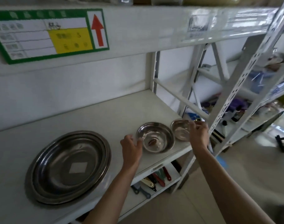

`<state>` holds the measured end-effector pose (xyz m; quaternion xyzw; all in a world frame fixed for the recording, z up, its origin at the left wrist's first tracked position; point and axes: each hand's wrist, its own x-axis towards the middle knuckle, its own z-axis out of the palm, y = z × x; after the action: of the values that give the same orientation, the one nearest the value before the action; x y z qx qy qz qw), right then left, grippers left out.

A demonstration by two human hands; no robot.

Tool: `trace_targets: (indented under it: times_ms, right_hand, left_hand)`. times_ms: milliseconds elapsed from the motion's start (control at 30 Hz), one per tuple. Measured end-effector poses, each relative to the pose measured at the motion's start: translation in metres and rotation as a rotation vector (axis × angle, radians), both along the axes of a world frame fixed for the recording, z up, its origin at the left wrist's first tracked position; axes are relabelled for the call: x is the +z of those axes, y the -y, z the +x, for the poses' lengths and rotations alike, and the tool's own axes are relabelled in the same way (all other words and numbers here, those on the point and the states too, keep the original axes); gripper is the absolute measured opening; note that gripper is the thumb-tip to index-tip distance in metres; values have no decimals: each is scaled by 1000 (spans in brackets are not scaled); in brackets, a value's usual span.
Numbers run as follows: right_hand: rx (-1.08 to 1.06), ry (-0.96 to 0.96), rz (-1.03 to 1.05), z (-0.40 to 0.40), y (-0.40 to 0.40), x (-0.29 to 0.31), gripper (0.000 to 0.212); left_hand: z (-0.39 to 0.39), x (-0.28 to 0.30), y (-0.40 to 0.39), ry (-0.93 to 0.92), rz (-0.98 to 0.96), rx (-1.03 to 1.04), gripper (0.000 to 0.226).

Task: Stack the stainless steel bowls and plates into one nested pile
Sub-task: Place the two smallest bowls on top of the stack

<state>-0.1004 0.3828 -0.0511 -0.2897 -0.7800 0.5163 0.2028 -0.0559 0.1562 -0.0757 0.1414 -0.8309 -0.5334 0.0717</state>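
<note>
On the white shelf (92, 120) lie large steel plates (68, 167), nested one in another, at the left. A medium steel bowl (155, 137) stands to their right. A small steel bowl (181, 129) sits at the shelf's right end. My left hand (131, 147) touches the medium bowl's left rim, fingers curled at it. My right hand (198, 131) grips the small bowl's right rim with thumb and fingers; the bowl looks slightly tilted.
A white upright post (227, 102) of the rack stands just right of the small bowl. The lower shelf (154, 181) holds several knives and tools with coloured handles. A green-framed sign (49, 34) hangs on the shelf beam above.
</note>
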Motion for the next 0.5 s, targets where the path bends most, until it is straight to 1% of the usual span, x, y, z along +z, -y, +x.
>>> trace_targets:
  times_ms: [133, 267, 400, 500]
  right_hand:
    - [-102, 114, -46, 8, -35, -19, 39]
    - [-60, 241, -60, 8, -52, -40, 55]
    - [21, 288, -95, 7, -56, -51, 56]
    - [77, 289, -158, 2, -60, -62, 55]
  left_hand:
    - [0, -15, -22, 107, 18, 39, 49]
    - [-3, -27, -36, 235, 85, 49, 52]
    - [-6, -34, -43, 278, 105, 57, 52]
    - [-9, -41, -45, 286, 179, 99, 42]
